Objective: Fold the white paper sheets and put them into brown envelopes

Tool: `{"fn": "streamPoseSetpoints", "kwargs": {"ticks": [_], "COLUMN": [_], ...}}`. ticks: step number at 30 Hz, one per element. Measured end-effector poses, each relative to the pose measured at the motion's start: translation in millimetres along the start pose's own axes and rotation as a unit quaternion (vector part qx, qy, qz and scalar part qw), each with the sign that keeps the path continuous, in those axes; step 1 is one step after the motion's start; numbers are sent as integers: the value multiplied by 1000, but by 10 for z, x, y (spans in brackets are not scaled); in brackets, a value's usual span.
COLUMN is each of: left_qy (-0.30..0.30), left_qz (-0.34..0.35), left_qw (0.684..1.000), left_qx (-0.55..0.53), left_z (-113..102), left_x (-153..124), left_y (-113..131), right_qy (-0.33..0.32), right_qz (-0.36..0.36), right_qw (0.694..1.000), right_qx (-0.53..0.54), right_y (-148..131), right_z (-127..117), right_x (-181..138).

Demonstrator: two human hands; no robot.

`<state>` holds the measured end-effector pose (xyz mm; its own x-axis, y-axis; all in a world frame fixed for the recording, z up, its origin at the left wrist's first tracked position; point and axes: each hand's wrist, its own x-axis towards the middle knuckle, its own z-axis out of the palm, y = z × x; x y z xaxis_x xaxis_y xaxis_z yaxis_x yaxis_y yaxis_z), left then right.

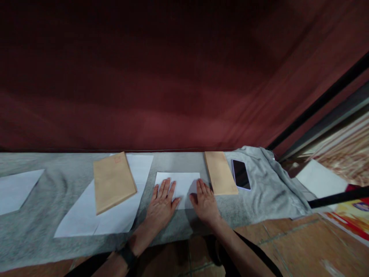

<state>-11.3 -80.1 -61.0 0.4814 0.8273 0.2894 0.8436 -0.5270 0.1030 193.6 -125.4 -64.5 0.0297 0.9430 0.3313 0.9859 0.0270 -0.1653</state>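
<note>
My left hand (162,204) lies flat, fingers stretched out, on the near left part of a folded white paper (178,182). Beside it my right hand (204,201) also lies flat and open on the paper's near right corner. The paper rests on a grey cloth (52,231) that covers a low surface. Just right of my right hand lies a brown envelope (220,172). To the left of my left hand a second brown envelope (113,181) lies on top of large white sheets (95,219).
A dark phone (241,174) lies face up on the cloth, right of the nearer envelope. Another white sheet (15,189) lies at the far left. A dark red curtain (173,77) hangs behind. Tiled floor (288,246) and a white sheet (319,179) lie to the right.
</note>
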Motion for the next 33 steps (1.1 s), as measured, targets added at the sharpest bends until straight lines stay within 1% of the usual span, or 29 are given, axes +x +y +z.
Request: {"fn": "streamPoseSetpoints", "kwargs": {"ticks": [4, 7, 11, 15, 19, 21, 22, 24, 26, 27, 28, 29, 31, 33], "left_qy": [-10, -5, 3, 6, 19, 37, 51, 89, 120, 127, 131, 131, 129, 134], "left_qz": [8, 10, 15, 15, 0, -31, -54, -101, -152, -178, -204, -228, -272, -307], "left_qw": [1000, 1000, 1000, 1000, 999, 996, 992, 977, 950, 933, 914, 894, 853, 826], "left_qx": [6, 7, 7, 0, -36, -75, -101, -167, -246, -286, -325, -363, -427, -453], "left_z": [13, 13, 17, 82, 118, 56, 1, -131, -249, -288, -311, -320, -321, -339], "left_x": [-1, 4, 8, -10, 16, 83, 130, 235, 332, 368, 396, 415, 435, 443], "left_y": [7, 8, -1, -9, -47, -92, -121, -189, -262, -299, -336, -375, -456, -537], "right_qy": [-14, -20, -45, -60, -91, -59, -26, 66, 147, 168, 171, 157, 104, 40], "right_qz": [57, 83, 112, 127, 124, 129, 133, 126, 105, 77, 33, -19, -126, -208], "right_qw": [998, 996, 992, 985, 957, 948, 946, 940, 937, 940, 947, 954, 966, 967], "right_qx": [2, 8, 19, 104, 244, 285, 295, 309, 298, 285, 271, 253, 202, 142], "right_y": [90, 129, 154, 184, 192, 180, 170, 146, 112, 92, 70, 45, -8, -56], "right_z": [-78, -66, -36, -15, -57, -168, -253, -464, -678, -763, -824, -857, -842, -752], "right_x": [115, 185, 234, 281, 416, 518, 569, 652, 688, 686, 669, 642, 564, 469]}}
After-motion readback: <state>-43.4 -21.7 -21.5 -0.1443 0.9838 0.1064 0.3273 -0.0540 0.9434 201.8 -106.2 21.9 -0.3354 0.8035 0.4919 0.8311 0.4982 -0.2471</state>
